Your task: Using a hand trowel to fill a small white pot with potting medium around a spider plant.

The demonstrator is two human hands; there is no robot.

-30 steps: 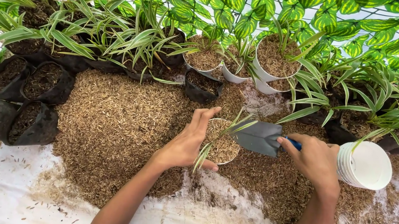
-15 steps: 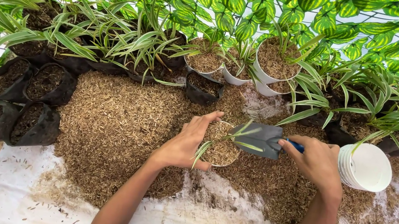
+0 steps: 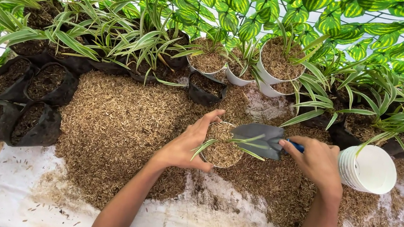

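Note:
My left hand wraps around a small white pot that is filled with brown husk and carries a little striped green plant. My right hand grips the blue handle of a grey trowel, whose blade lies over the pot's right rim. The pot stands on a wide heap of brown rice husk spread over a white sheet.
A stack of white pots lies on its side right of my right hand. Black grow bags of soil stand at the left. Potted striped plants in white pots and black bags line the back under leafy netting.
The trowel blade has tipped a little lower over the pot rim. My hands and the pot stay in nearly the same place.

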